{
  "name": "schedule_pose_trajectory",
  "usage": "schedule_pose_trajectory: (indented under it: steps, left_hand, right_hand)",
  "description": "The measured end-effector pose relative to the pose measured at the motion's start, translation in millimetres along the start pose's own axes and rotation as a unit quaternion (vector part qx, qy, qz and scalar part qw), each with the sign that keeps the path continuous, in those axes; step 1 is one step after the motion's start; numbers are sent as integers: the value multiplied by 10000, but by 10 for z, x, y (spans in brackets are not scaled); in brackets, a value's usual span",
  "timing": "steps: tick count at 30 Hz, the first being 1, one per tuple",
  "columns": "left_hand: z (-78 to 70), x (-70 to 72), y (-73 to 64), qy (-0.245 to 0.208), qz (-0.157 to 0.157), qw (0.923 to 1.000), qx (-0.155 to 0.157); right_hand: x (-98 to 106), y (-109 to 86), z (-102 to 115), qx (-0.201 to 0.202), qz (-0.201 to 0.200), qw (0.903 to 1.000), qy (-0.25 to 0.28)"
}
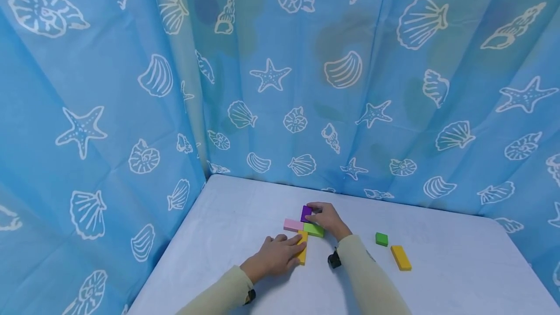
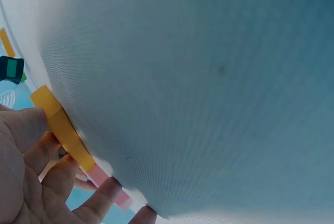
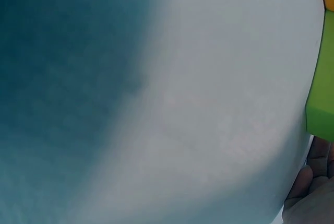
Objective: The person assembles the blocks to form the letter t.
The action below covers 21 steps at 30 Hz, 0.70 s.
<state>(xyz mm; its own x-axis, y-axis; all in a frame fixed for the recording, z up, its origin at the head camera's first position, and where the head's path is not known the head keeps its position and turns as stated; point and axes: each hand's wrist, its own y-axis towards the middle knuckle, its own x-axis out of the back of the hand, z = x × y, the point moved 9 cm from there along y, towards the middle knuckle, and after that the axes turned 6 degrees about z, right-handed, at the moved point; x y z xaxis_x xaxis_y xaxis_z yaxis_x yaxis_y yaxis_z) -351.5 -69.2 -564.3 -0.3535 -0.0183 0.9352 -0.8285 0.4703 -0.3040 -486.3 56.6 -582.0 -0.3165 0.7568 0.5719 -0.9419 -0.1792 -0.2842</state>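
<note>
My left hand [image 1: 276,255] lies over a long yellow block [image 1: 303,254], its thumb near the block's near end and its index finger reaching across the top. The left wrist view shows thumb and fingertips against this yellow block [image 2: 68,135]. Above and to the right, my right hand [image 1: 325,218] pinches a small purple block [image 1: 306,213] between thumb and index finger. Directly below the purple one are a pink block [image 1: 293,225] and a light green block [image 1: 314,230], end to end. At the right wrist view's edge, the light green block [image 3: 322,83] shows beside a yellow corner.
To the right on the white table [image 1: 455,252] lie a small green block [image 1: 381,239] and a second yellow block [image 1: 400,257]. A blue curtain [image 1: 306,86] with white shell and starfish drawings hangs behind the table and along its left side.
</note>
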Motion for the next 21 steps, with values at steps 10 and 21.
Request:
schedule_pose_trajectory:
  steps: [10,21]
  left_hand:
    - [2,-1,11,-14,10,10000,20]
    - [5,-4,1,10,50,10000,44]
  right_hand:
    - [24,-17,22,34,63,9999,-85]
    - [-1,-20,1,-24,80,10000,-35]
